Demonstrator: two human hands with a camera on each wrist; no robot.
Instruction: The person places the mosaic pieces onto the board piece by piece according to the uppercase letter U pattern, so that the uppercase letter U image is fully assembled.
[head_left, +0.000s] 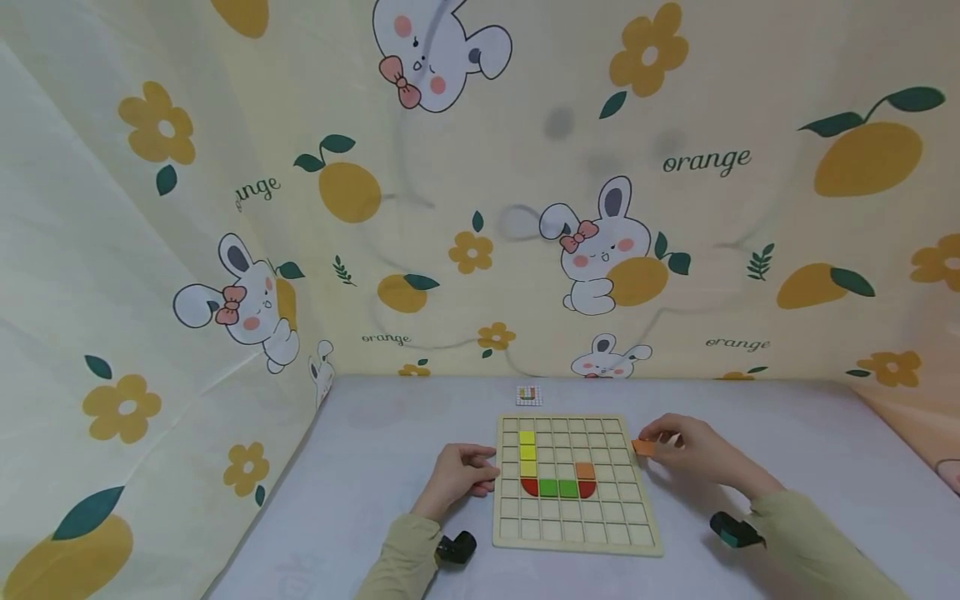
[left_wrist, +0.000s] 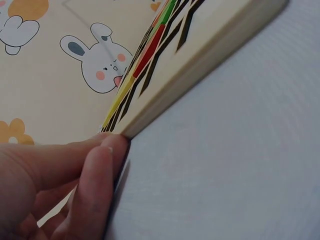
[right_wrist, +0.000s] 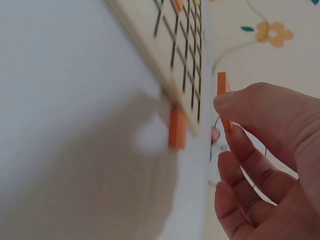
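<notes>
A pale wooden grid board [head_left: 611,525] lies flat on the table. On it, three yellow squares [head_left: 527,453] run down to a rounded red piece [head_left: 530,487]. Two green squares [head_left: 558,488] sit between that and another rounded red piece [head_left: 587,489], with an orange square [head_left: 585,471] above it. My left hand [head_left: 459,475] touches the board's left edge with its fingertips. Beyond the right edge, my right hand [head_left: 693,450] pinches an orange tile [right_wrist: 223,85] between thumb and index finger. In the right wrist view, a second orange tile [right_wrist: 176,129] lies beside the board.
A small card [head_left: 528,396] with a coloured U-shaped pattern on a grid lies behind the board. The white tabletop [head_left: 360,467] reaches back to a patterned cloth [head_left: 450,167]. Each wrist wears a dark device, such as the black one [head_left: 456,547] on the left.
</notes>
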